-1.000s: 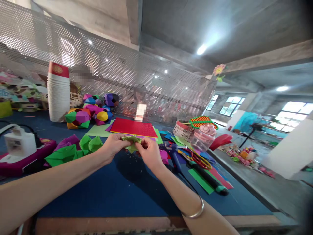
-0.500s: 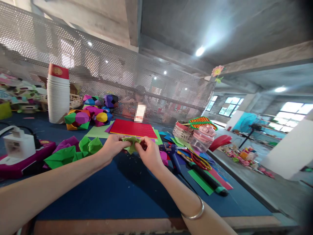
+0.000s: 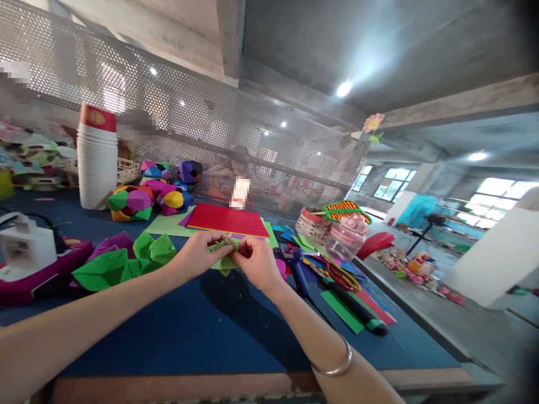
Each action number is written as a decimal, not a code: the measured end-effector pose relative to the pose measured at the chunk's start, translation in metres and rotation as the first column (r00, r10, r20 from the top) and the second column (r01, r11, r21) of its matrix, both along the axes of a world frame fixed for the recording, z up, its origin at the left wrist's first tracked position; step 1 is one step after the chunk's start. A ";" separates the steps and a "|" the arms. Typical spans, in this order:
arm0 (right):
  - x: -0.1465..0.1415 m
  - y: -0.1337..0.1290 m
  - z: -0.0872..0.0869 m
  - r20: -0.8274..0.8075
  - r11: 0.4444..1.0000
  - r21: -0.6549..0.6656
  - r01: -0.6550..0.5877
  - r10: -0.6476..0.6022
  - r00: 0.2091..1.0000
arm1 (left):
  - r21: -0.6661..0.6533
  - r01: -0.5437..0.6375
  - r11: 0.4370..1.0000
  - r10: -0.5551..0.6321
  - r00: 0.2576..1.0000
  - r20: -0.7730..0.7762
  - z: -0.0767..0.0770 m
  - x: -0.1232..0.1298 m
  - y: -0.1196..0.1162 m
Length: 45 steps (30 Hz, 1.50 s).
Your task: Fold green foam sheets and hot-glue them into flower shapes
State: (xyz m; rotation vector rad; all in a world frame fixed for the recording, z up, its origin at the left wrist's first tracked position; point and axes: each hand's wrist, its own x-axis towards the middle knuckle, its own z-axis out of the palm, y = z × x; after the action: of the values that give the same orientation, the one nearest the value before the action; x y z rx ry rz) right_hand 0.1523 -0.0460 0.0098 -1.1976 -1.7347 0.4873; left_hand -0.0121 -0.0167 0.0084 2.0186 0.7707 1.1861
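A piece of folded light green paper (image 3: 225, 264) is held above the blue table between both my hands. My left hand (image 3: 206, 249) pinches its left side, fingers closed. With thumb and fingers pressed together, my right hand (image 3: 256, 261) grips the right edge, and the two hands almost meet. The fingers cover part of the folds. Left of the hands lie several folded green paper pieces (image 3: 105, 268). Behind them is a stack of red paper sheets (image 3: 227, 220). A blue glue gun (image 3: 298, 269) rests just right of my right hand.
White paper cups (image 3: 97, 163) stand stacked at the back left beside several colourful paper balls (image 3: 131, 202). A power strip (image 3: 71, 264) with a white plug is at left. To the right are a pink bottle (image 3: 347, 235), scissors (image 3: 343, 272) and a black-handled tool (image 3: 357, 308).
My fingers have closed in further around the green paper, and my left hand has moved slightly right over it. The paper is tilted differently. The view has shifted a little.
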 end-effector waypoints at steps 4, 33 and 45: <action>-0.001 0.001 0.000 -0.063 0.998 -0.034 -0.056 0.054 0.997 | -0.003 -0.101 0.995 0.101 0.994 -0.035 0.000 -0.001 0.001; -0.006 -0.007 -0.001 0.001 0.964 0.243 -0.106 0.109 0.994 | -0.366 0.018 0.930 0.068 0.973 0.219 0.010 -0.002 -0.008; -0.006 -0.006 -0.008 0.014 0.997 0.068 -0.037 0.036 0.999 | -0.228 -0.105 0.968 0.146 0.974 0.172 0.002 -0.005 0.003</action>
State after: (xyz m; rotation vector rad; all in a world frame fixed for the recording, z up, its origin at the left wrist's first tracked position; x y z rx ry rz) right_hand 0.1460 -0.0516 0.0016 -1.1255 -1.7728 0.4396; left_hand -0.0168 -0.0140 0.0103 1.6740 0.9026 1.2825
